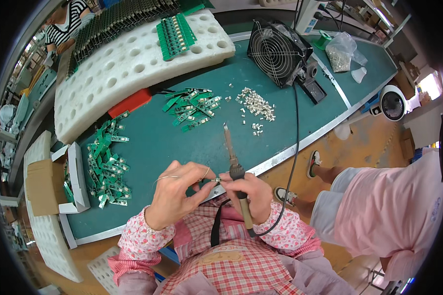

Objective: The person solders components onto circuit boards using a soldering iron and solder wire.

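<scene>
Near the table's front edge my two hands meet. My left hand (179, 191) is closed, thumb and forefinger pinching a tiny silvery part (217, 180); its exact kind is too small to tell. A thin pale wire (166, 177) runs over its fingers. My right hand (255, 192) is closed around a soldering iron (237, 172), whose tip points up and away over the table. Its fingertips also touch the tiny part. Beyond the hands lie a pile of small green circuit boards (194, 107) and a heap of small silvery connectors (257, 104).
More green boards (106, 167) are piled at left, beside an open cardboard box (47, 187). A white foam block (133, 66) holds boards at the back. A black fan (278, 51) and iron stand (312, 86) are behind. One person stands right; another sits far left.
</scene>
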A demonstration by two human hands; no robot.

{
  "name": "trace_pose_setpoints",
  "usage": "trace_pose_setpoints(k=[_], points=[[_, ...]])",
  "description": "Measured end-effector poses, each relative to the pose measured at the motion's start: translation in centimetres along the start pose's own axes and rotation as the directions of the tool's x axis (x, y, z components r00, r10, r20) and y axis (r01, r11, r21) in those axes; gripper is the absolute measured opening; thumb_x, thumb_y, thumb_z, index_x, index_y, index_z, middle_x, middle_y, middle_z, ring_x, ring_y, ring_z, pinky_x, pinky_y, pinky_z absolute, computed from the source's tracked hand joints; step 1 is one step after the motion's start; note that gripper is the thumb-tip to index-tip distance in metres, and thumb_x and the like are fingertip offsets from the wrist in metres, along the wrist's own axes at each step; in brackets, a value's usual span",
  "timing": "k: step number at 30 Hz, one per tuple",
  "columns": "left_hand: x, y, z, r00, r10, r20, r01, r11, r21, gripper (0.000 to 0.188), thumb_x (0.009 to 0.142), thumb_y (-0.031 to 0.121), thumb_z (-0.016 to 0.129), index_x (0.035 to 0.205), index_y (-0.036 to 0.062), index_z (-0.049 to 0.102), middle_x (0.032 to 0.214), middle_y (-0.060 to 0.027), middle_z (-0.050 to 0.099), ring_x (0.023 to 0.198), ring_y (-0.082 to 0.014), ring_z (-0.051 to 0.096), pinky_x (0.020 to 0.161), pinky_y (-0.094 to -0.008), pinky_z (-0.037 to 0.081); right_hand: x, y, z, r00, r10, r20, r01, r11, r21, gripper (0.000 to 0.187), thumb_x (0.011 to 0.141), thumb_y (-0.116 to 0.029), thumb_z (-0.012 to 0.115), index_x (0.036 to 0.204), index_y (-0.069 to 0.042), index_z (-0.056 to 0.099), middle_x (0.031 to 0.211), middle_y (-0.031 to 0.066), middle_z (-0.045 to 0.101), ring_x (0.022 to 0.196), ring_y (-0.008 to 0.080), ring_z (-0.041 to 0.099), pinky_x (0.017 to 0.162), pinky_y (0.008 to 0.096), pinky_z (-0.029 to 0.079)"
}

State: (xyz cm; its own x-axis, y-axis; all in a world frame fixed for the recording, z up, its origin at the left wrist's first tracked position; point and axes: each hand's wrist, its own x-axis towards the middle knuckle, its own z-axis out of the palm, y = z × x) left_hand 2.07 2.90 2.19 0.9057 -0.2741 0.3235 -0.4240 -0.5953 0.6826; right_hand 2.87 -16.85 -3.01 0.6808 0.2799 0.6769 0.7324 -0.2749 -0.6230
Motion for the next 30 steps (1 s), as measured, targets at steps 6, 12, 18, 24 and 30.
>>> trace_pose_setpoints(k=[6,12,18,24,30], points=[[-0.5,-0.2,0.6,0.998,0.026,-0.065,-0.029,0.999,-0.04,0.021,0.076,0.004,0.08,0.093,0.0095,0.069,0.095,-0.0006,0.074,0.062,-0.0114,0.062,0.065,-0.0277,0.038,0.2,-0.5,-0.6,0.998,0.054,-0.021,-0.053,0.998,0.035,0.034,0.08,0.01,0.075,0.106,-0.004,0.058,0.101,0.0183,0.073,0.083,0.0253,0.073,0.071,0.0315,0.059],[-0.9,-0.2,1.2,0.993,0.056,-0.103,-0.063,0.996,-0.067,0.021,0.076,0.002,0.079,0.093,0.0092,0.068,0.091,-0.0007,0.075,0.068,-0.0126,0.066,0.067,-0.0287,0.038,-0.9,-0.4,-1.1,0.989,0.093,0.115,-0.094,0.996,0.002,0.025,0.079,0.004,0.076,0.098,-0.008,0.064,0.1,0.0155,0.073,0.078,0.0266,0.073,0.062,0.0329,0.056],[-1.5,-0.6,1.7,0.994,0.058,-0.094,-0.067,0.994,-0.092,0.022,0.077,-0.002,0.079,0.092,0.0086,0.067,0.092,-0.0039,0.076,0.068,-0.0116,0.066,0.07,-0.0278,0.037,-1.1,0.0,-1.0,0.989,-0.07,0.133,0.068,0.997,0.022,0.036,0.078,0.0,0.071,0.113,-0.005,0.063,0.102,0.0169,0.068,0.082,0.0301,0.07,0.066,0.0355,0.058],[-1.6,-1.1,2.6,0.99,0.084,-0.113,-0.09,0.995,-0.05,0.021,0.077,-0.001,0.078,0.093,0.0075,0.067,0.093,-0.0035,0.076,0.067,-0.0116,0.066,0.071,-0.0279,0.041,-2.3,1.3,-0.7,0.988,-0.083,0.129,0.079,0.996,0.039,0.041,0.077,0.0,0.072,0.115,-0.006,0.06,0.101,0.0163,0.068,0.083,0.0309,0.07,0.067,0.0361,0.058],[-2.0,-0.8,2.9,0.994,-0.102,-0.039,0.097,0.988,-0.122,0.019,0.078,0.001,0.08,0.091,0.0051,0.067,0.096,-0.0056,0.076,0.067,-0.0122,0.065,0.073,-0.027,0.046,-2.7,1.5,-0.6,0.99,-0.05,0.129,0.046,0.998,0.032,0.041,0.077,0.001,0.074,0.115,-0.007,0.06,0.1,0.0153,0.068,0.081,0.0301,0.069,0.064,0.0359,0.057]])
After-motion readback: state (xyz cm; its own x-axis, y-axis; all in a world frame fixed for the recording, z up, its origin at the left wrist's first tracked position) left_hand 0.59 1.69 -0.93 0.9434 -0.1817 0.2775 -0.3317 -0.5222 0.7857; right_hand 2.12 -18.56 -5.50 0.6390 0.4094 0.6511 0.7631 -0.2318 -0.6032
